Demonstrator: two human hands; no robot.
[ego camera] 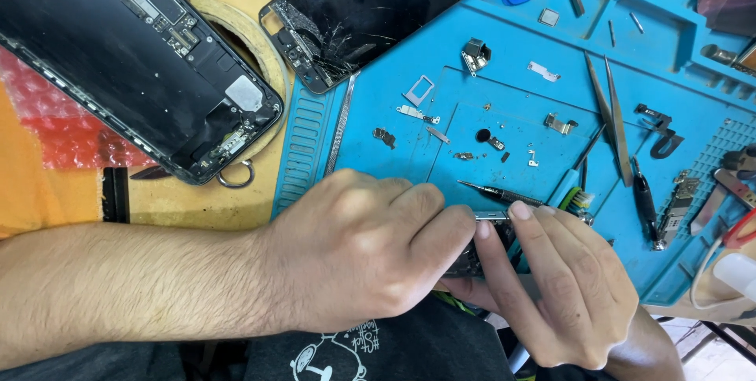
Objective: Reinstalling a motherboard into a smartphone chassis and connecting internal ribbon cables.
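Left hand (358, 251) and right hand (551, 286) both pinch closed on a small dark phone part (484, 241) at the near edge of the blue mat (378, 133); a slip could likely flick it among loose screws (465, 156) beyond.

A small dark phone part (482, 249) with a shiny silver edge sits low over the blue mat, near its front edge. It is mostly hidden, so its shape is hard to tell.
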